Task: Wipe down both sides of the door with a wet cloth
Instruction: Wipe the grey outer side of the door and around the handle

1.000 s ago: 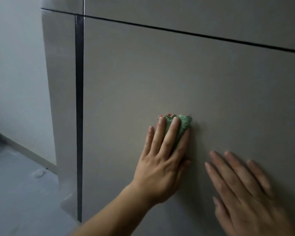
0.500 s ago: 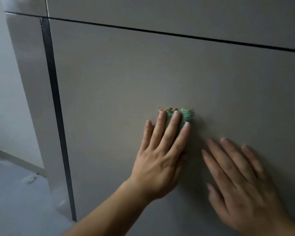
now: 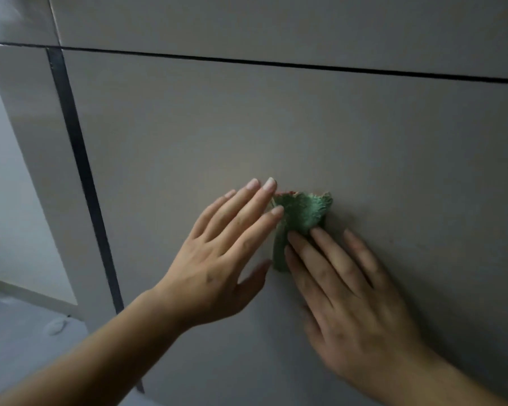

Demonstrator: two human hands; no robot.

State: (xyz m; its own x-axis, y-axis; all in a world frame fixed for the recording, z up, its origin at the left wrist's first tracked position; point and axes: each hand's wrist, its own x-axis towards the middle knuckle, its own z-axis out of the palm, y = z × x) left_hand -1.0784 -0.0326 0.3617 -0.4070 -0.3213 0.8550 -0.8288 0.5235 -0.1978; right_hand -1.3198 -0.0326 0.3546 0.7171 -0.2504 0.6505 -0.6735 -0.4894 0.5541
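The door (image 3: 276,127) is a flat grey panel filling most of the view. A small green cloth (image 3: 301,213) lies bunched against it near the middle. My left hand (image 3: 220,256) is flat with straight fingers just left of the cloth, its index fingertip touching the cloth's left edge. My right hand (image 3: 343,285) lies flat on the door below and right of the cloth, its straight fingertips pressing the cloth's lower part onto the panel.
A thin dark gap (image 3: 276,64) runs across the panel above the hands. A dark vertical strip (image 3: 80,159) marks the door's left edge, with a glossy side panel (image 3: 27,142) beyond it. A grey floor (image 3: 18,341) shows at the lower left.
My left hand has slid off the cloth to its left. My right hand has moved up and left, and its fingertips now press the cloth, which spreads out more.
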